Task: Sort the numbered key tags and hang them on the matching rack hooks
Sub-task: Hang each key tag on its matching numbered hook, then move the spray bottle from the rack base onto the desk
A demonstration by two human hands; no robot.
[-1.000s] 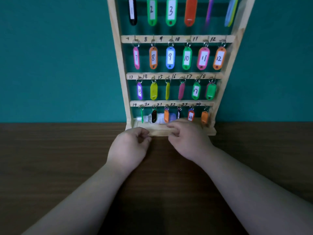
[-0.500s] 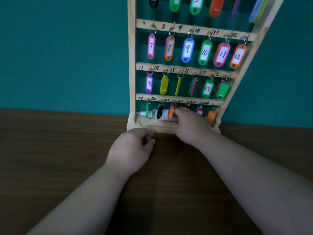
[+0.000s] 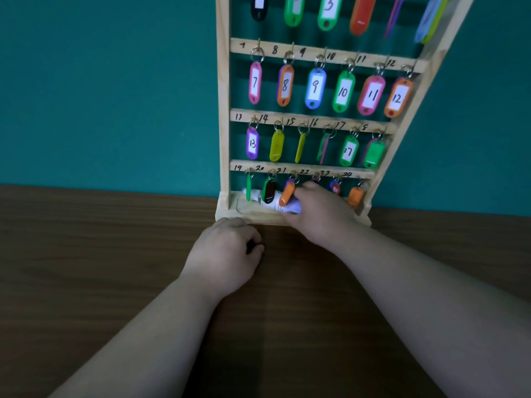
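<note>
Rack [image 3: 222, 110] now has right hand [image 3: 321, 216] reaching inside.

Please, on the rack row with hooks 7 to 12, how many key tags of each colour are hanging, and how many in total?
Pink tags: 2
Orange tags: 2
Blue tags: 1
Green tags: 1
Total: 6

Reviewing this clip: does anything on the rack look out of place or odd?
Yes. A white tube lies on its side on the rack's base ledge, behind the bottom-row tags; it is no key tag. In the 13-18 row, the yellow tag under 14 shows no number, and its yellow neighbour hangs edge-on.
</note>
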